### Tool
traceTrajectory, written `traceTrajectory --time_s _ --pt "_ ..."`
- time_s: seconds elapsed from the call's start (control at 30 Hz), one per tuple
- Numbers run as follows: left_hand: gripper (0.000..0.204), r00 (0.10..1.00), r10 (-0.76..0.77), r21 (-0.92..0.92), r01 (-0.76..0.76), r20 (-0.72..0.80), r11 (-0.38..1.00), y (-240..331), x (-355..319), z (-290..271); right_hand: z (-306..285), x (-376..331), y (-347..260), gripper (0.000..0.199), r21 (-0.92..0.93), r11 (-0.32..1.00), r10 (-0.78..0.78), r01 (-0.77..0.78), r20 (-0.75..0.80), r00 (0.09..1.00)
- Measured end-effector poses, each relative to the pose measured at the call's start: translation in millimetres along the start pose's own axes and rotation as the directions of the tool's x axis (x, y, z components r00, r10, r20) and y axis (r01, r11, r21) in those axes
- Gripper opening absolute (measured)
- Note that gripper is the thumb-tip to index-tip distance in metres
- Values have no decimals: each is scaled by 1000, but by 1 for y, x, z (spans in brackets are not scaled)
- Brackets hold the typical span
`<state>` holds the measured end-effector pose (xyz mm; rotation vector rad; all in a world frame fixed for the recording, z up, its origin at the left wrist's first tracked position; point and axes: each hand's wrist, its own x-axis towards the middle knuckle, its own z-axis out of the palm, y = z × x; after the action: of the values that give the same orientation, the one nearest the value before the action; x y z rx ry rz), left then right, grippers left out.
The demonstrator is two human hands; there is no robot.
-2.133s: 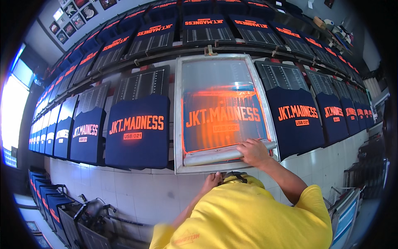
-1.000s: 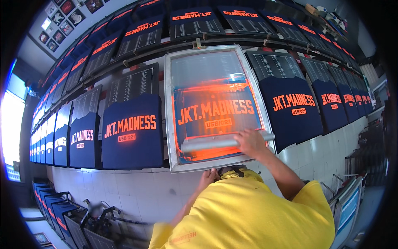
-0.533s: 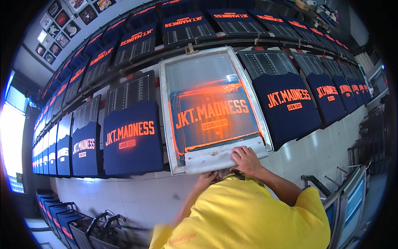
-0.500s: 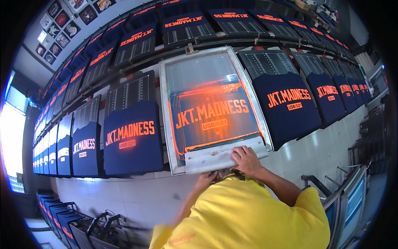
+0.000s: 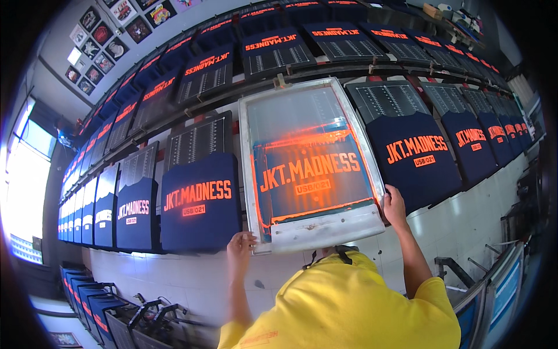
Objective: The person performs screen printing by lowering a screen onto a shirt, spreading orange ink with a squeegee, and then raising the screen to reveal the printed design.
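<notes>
A screen printing frame (image 5: 347, 110) with a pale metal rim lies over a dark shirt board in front of me. Orange ink coats its mesh, and orange block lettering shows through. Along the near end of the frame rests a wide metal squeegee (image 5: 328, 228), with neither hand on it. At the near left corner, my left hand (image 5: 239, 247) has its fingers closed on the rim. My right hand (image 5: 395, 206) grips the right side rim lower down, its thumb side against the metal. Both palms are partly hidden.
Navy shirts with orange lettering lie on boards to the left (image 5: 200, 200) and right (image 5: 415, 157). A rail (image 5: 192, 119) runs behind the frame, with a farther row of boards beyond. Black metal stands (image 5: 157, 317) are at lower left; framed screens (image 5: 494, 291) lean at lower right.
My right hand has left the squeegee for the frame's right rim. My left hand has moved from below the squeegee to the near left corner. The view has shifted slightly.
</notes>
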<state>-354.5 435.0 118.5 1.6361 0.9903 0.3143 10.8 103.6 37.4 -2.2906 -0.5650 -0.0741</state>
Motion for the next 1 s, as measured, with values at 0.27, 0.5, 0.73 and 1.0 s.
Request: traceTrajectory --time_s 0.27,0.5,0.73,1.0 --pt "29 977 89 410 -3 -192 912 -47 39 16 29 9 15 24 287 930 244 -231 -9 970" --pt "25 964 117 332 -32 -240 943 -69 48 12 35 8 28 24 249 959 166 -132 -118 979" --pt "25 970 86 334 -6 -227 943 -59 50 12 23 12 5 22 252 929 283 -272 -9 959" --pt "42 875 483 790 -269 -39 551 9 -5 25 -55 -17 -56 43 -201 928 -237 315 336 912"
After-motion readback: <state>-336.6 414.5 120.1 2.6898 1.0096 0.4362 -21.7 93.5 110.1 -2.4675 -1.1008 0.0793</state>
